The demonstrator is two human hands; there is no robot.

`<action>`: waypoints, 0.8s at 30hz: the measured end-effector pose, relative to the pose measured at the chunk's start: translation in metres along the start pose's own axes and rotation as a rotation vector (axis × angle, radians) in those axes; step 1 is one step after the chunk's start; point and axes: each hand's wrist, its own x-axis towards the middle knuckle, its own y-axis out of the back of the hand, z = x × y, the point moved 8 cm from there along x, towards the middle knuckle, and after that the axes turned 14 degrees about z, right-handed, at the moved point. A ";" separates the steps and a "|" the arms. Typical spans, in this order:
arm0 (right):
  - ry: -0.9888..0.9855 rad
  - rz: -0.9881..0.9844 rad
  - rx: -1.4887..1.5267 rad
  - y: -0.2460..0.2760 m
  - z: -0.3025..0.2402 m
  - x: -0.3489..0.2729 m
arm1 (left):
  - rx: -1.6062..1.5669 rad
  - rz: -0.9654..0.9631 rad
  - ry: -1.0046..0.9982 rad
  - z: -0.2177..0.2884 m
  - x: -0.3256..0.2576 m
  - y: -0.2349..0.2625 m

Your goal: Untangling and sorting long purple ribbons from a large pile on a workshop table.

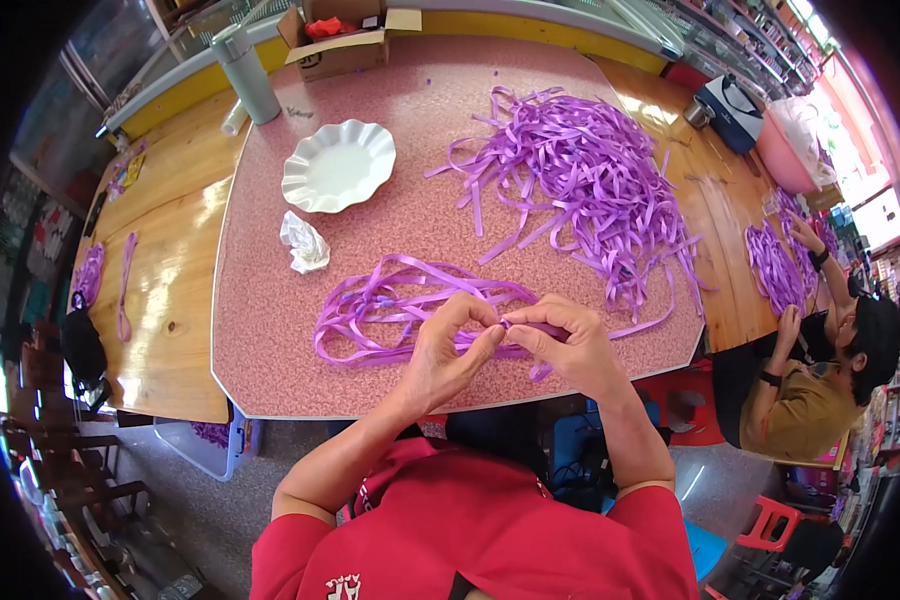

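Observation:
Close to the near edge of the pink speckled table, both my hands meet over a purple ribbon (630,328). My left hand (450,345) pinches it between thumb and forefinger. Fingertip to fingertip with it, my right hand (562,340) grips the same ribbon, whose tail runs out to the right toward the big heap. A tiny dark bit shows between the fingertips, too small to make out. Just beyond and left of my hands lies a loose bundle of looped purple ribbons (370,290). Farther right is a large tangled heap of purple ribbons (580,170).
A white scalloped dish (340,168) and crumpled white tissue (304,243) sit on the table's left half. Behind them stand a grey-green bottle (246,75) and an open cardboard box (342,52). At right, another person (810,370) handles purple ribbons at a wooden table (735,250).

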 end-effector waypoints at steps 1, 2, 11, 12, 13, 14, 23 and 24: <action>-0.023 -0.021 0.040 -0.001 0.001 -0.001 | -0.002 0.005 0.002 0.000 0.000 0.000; -0.025 -0.026 0.037 -0.002 -0.001 -0.002 | 0.002 0.000 0.011 0.000 0.000 0.000; 0.336 0.103 -0.225 -0.001 -0.027 -0.007 | -0.063 -0.035 0.100 -0.001 -0.001 -0.007; 0.239 0.144 -0.151 0.000 -0.024 -0.007 | -0.098 -0.034 0.146 -0.004 -0.002 -0.007; 0.142 0.185 -0.078 0.002 -0.018 -0.006 | -0.097 -0.030 0.148 -0.003 -0.001 -0.006; 0.142 0.181 -0.078 0.003 -0.018 -0.007 | -0.089 -0.043 0.146 -0.003 -0.001 -0.006; 0.143 0.063 -0.178 0.004 -0.013 -0.004 | -0.118 -0.055 0.171 -0.005 -0.001 -0.008; 0.148 0.071 -0.128 0.003 -0.014 -0.005 | -0.136 -0.054 0.188 -0.006 -0.002 -0.008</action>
